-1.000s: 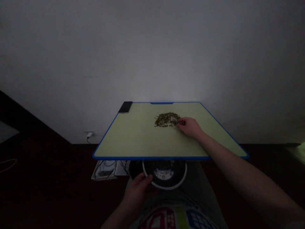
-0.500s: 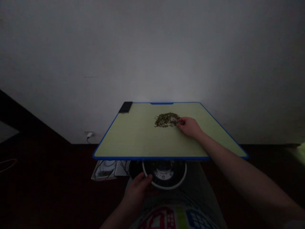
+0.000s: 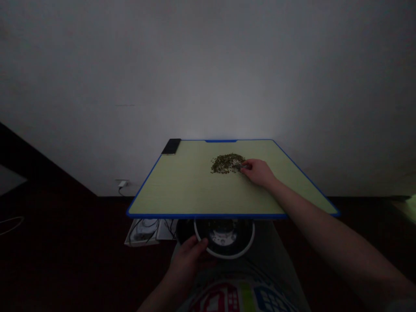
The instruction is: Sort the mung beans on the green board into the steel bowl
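Note:
On the pale yellow-green tabletop (image 3: 182, 190) lies a loose heap of small brownish-green grains (image 3: 224, 164). My right hand (image 3: 258, 171) rests at the heap's right edge, thumb and fingers pinched together. Something small and greyish shows at those fingertips, too dim to name. Below the table's near edge, a dark bowl with a white rim (image 3: 238, 252) sits over my lap. My left hand (image 3: 190, 255) grips its left side, thumb on the rim and the other fingers partly hidden. Pale spots show inside the bowl, and the table edge covers its far part.
A black phone (image 3: 171, 146) lies at the table's far left corner. Blue edging (image 3: 208, 215) runs round the tabletop, which stands against a grey wall (image 3: 208, 69). Under the table at left are a white box with cables (image 3: 143, 229) and a second dark round container (image 3: 184, 229).
My right hand has shifted very slightly at the edge of the grains. My left hand and the bowl stay where they were.

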The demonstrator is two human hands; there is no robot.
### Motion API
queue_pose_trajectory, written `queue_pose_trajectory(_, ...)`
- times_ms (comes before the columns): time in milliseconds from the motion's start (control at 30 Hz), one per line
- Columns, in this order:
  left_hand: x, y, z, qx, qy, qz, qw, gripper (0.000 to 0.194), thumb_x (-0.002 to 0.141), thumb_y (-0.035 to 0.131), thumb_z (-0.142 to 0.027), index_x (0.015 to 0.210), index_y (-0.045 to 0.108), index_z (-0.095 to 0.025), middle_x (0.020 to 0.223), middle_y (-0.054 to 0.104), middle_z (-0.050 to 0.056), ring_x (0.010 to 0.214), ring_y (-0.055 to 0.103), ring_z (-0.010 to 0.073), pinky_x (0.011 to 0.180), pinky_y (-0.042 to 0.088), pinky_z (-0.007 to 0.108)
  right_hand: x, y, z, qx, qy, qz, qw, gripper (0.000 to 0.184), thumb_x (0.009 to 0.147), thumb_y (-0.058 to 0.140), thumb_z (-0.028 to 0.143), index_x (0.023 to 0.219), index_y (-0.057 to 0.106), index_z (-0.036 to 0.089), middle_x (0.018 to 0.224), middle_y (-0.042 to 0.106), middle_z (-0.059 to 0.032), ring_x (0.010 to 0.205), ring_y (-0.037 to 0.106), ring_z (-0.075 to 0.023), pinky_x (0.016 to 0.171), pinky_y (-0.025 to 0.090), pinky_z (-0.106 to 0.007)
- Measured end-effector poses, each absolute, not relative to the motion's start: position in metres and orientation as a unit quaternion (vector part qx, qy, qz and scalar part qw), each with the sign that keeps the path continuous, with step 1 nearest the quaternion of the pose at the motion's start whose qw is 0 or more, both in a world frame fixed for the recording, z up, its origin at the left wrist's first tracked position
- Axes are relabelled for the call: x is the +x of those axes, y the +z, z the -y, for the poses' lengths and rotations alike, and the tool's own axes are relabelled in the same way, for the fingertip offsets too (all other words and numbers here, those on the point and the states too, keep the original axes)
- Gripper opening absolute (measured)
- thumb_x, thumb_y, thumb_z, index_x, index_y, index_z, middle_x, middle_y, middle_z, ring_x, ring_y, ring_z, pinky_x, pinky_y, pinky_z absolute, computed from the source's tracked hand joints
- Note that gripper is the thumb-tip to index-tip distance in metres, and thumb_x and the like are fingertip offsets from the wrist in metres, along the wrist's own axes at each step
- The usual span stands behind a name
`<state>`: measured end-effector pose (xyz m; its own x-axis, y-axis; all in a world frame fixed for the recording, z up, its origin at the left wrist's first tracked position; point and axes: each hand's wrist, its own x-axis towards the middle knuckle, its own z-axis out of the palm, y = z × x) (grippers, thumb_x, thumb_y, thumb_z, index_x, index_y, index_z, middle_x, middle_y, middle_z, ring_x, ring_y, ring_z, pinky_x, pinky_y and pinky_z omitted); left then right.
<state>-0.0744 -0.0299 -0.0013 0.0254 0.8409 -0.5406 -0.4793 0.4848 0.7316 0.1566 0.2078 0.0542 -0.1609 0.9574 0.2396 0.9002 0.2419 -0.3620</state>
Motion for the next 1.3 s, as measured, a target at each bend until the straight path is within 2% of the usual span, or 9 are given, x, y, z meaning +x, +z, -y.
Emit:
queue_pose_trajectory(400,-0.073,-0.003,0.028,0.158,0.485,-0.518,0.686,0.027,0.063,0.074,-0.033,0.084,0.069,-0.017,0.089,0.076,0.01,0.08,0.07,0.028,0.07,0.054,0.039,0.162,0.057,-0.228,-0.569,0.073,0.798,0.185,0.029,0.075,0.061,0.037,0.099,0.072,0.023,0.081,0.07,-0.0024,0.068,0.059,-0.0149,0.059,0.039,-0.024)
queue_pose_trajectory(833,-0.075,-0.007,0.029,0.168,0.48,-0.512,0.692,0.026,0.067,0.071,-0.032,0.087,0.068,-0.017,0.091,0.076,0.011,0.081,0.07,0.0281,0.07,0.053,0.039,0.166,0.054,-0.229,-0.563,0.116,0.797,0.184,0.033,0.075,0.062,0.037,0.103,0.071,0.023,0.077,0.069,-0.0012,0.065,0.058,-0.0143,0.061,0.041,-0.025)
queue_pose_trajectory(1300,-0.073,-0.004,0.029,0.158,0.482,-0.515,0.691,0.025,0.066,0.071,-0.032,0.086,0.068,-0.016,0.088,0.076,0.01,0.08,0.07,0.0272,0.071,0.053,0.039,0.153,0.056,-0.225,-0.543,0.1,0.817,0.167,0.035,0.077,0.061,0.039,0.106,0.07,0.022,0.076,0.067,-0.0024,0.066,0.056,-0.0149,0.059,0.037,-0.025)
